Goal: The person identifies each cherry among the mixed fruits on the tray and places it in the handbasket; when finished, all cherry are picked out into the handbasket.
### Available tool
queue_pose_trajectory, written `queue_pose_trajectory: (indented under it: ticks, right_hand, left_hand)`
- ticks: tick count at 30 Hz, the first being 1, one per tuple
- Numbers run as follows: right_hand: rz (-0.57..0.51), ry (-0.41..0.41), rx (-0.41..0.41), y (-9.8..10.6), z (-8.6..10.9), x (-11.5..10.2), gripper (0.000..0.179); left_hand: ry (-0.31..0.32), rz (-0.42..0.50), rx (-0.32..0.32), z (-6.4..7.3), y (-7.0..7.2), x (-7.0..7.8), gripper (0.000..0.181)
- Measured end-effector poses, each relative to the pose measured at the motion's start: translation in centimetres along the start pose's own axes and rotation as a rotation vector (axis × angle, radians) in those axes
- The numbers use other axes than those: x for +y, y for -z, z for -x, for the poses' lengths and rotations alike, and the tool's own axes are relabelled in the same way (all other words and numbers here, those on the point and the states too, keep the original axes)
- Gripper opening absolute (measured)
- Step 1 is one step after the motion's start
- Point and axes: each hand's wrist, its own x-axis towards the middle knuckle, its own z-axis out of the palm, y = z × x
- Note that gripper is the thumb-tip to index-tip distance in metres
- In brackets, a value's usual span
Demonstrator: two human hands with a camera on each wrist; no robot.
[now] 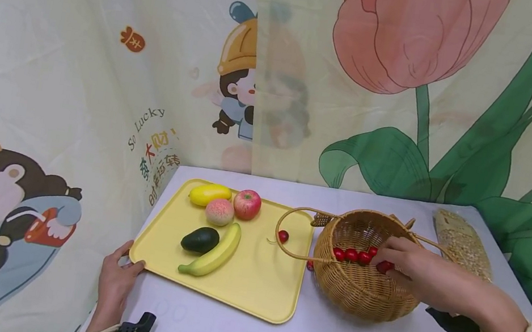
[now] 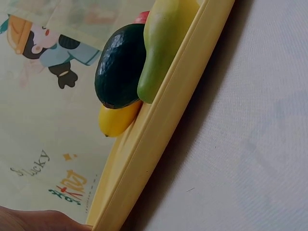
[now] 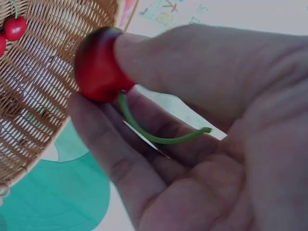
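Note:
My right hand (image 1: 413, 268) pinches a red cherry (image 3: 98, 70) with a curved green stem between thumb and fingers, over the opening of the wicker basket (image 1: 360, 297). Several cherries (image 1: 351, 254) lie inside the basket. My left hand (image 1: 116, 278) grips the near left corner of the yellow tray (image 1: 253, 284), thumb against its front edge. On the tray lie a yellow oval fruit (image 1: 209, 195), a peach (image 1: 220, 212), an apple (image 1: 247, 205), an avocado (image 1: 200, 240) and a banana (image 1: 216, 255). One cherry (image 1: 283, 236) rests near the tray's right side, inside the outline of the basket's handle.
A clear bag of grain-like bits (image 1: 463, 241) lies behind the basket at the right. Something small and red (image 1: 310, 265) shows between tray and basket. Printed curtains (image 1: 279, 76) hang behind the white table (image 1: 200, 328).

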Motion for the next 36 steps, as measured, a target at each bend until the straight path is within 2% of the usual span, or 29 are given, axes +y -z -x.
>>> queue_pose_trajectory:
  ticks: [6, 16, 21, 26, 29, 33, 36]
  right_hand:
    - [-0.018, 0.014, 0.03, 0.1, -1.4, 1.2, 0.028]
    - [-0.074, 0.013, -0.046, -0.4, -3.9, 3.8, 0.022]
    - [-0.08, 0.065, -0.072, -0.8, -5.5, 4.8, 0.018]
    - [-0.095, 0.083, -0.141, -0.6, -6.9, 5.5, 0.017]
    - [-0.08, 0.082, -0.193, -0.5, -7.7, 5.7, 0.017]
    - [-0.05, 0.127, -0.236, -0.6, -8.9, 5.6, 0.014]
    - [-0.068, 0.14, -0.272, -1.1, -9.9, 5.6, 0.014]
  left_hand:
    - [0.002, -0.008, 0.006, 0.1, 0.2, 0.1, 0.074]
    - [0.013, 0.053, 0.022, 0.4, 0.1, 0.2, 0.076]
    - [0.021, 0.087, 0.032, 0.4, -0.1, 0.5, 0.075]
    - [0.047, 0.118, 0.034, 0.5, -0.3, 0.5, 0.074]
    - [0.05, 0.117, 0.038, 0.4, -0.3, 0.5, 0.074]
    - [0.055, 0.117, 0.046, 0.4, -0.2, 0.5, 0.073]
    - [0.047, 0.116, 0.046, 0.3, -0.2, 0.5, 0.073]
